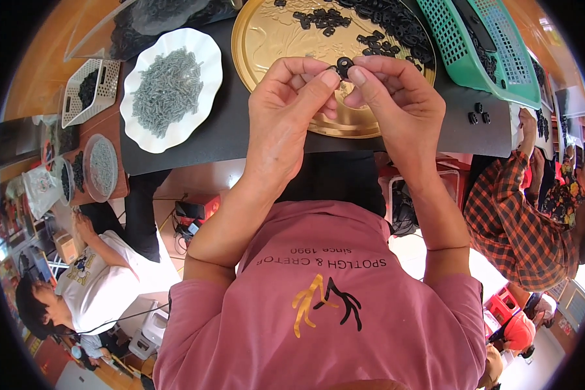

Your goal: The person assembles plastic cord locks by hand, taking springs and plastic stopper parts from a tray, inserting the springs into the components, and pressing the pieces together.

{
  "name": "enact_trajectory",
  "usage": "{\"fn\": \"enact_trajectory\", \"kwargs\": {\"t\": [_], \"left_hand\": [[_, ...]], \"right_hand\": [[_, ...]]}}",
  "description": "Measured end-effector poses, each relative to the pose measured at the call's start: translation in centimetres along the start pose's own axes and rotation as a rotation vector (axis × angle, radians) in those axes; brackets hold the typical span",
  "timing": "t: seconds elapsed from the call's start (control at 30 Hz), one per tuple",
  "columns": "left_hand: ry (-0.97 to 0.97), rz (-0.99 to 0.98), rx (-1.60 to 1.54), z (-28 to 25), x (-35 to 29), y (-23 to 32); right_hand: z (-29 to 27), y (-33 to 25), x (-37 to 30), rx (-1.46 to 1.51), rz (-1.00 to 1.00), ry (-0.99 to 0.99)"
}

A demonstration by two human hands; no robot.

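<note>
- Over the near half of the gold tray (266,39), the left hand (283,107) and right hand (403,104) meet tip to tip; the fingers of each are pinched, thumb against forefinger, on a small black piece (344,65) with a hole in it. Whether this is one part or two being put against each other, I cannot tell.
- The step in hand looks like close fingertip work on that piece, raised above the tray. The next move seems to call for a firm, level pinch from both sides, with the hole kept clear of the thumbs.
- To the tray's near left, the dark counter (221,140) shows bare.
- To its left, a white scalloped plate (156,142) holds a heap of small grey pieces (169,94).
- To its right and nearer the counter's edge lie a few loose black pieces (485,118).
- Just beside its right rim stands a green basket (523,94), tilted in this view, with black things inside.
- On the tray's own far side, more black parts (380,45) lie in clusters, thickest toward the right rim.
</note>
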State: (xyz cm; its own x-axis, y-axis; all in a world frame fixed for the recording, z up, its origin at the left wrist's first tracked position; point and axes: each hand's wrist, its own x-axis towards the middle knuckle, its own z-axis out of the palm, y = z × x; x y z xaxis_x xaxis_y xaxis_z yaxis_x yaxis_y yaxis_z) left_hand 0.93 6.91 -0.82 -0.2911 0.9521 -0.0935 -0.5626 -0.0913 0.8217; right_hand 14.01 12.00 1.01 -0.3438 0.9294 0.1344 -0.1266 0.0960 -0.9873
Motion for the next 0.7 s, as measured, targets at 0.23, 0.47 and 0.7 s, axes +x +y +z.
{"fn": "enact_trajectory", "kwargs": {"t": [0.23,0.47,0.7], "left_hand": [[-0.003,0.03,-0.02,-0.13,-0.18,-0.27],[-0.01,0.08,-0.045,-0.11,-0.17,-0.12],[-0.021,0.061,-0.036,-0.24,-0.08,0.01]], "right_hand": [[0.18,0.08,-0.07,-0.024,-0.004,0.001],[0.2,-0.2,0.07,-0.006,-0.026,-0.02],[0.18,-0.81,0.18,-0.022,0.024,-0.041]]}}
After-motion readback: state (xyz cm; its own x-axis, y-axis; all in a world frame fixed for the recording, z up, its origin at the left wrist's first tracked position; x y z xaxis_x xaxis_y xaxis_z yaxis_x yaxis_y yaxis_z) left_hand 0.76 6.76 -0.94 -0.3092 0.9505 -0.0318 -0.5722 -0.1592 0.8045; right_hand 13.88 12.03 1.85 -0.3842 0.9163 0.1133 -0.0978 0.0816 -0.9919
